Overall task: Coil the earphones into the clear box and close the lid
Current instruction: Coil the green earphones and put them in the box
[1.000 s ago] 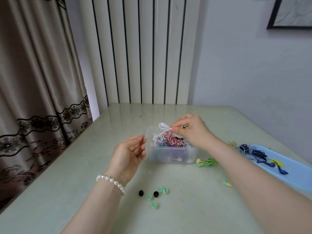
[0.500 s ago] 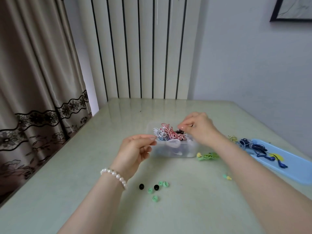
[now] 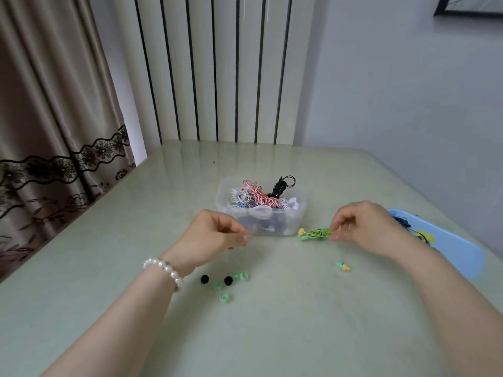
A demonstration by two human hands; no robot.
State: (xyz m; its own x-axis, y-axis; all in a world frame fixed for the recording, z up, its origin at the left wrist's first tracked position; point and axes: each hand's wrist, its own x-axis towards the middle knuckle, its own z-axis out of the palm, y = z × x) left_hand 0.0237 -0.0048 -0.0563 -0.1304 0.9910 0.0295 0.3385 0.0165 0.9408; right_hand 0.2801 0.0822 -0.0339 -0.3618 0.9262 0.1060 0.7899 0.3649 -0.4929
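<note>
Pale green and glossy, the counter (image 3: 272, 336) runs back to a striped wall panel, with a curtain hanging at your left. Your clear box (image 3: 261, 210) sits open near the middle, already heaped with coiled earphones (image 3: 258, 198) in white, pink-striped, blue and black, and the black loops at the back stand above the rim. That heap is your first risk: press a lid down on it and a cord may be pinched or spring out. Your right hand (image 3: 364, 229) has its grip closed, fingertips pinching one end of the green-and-yellow earphones (image 3: 315, 233), a bundle lying on the counter just right of the box. Hold it only by that end and the coil could unwind as you lift, or a trailing end could catch on the box wall. Your left hand (image 3: 215, 236) hovers in front of the box with fingers loosely curled; I cannot tell whether it holds anything. Mind the loose ear tips (image 3: 228, 284) by your left wrist and the small green-and-yellow piece (image 3: 343, 266) under your right forearm (a sweep of the arm would send them rolling). More dark cords lie on the blue tray (image 3: 446, 248) at your far right, and no lid is plainly visible.
</note>
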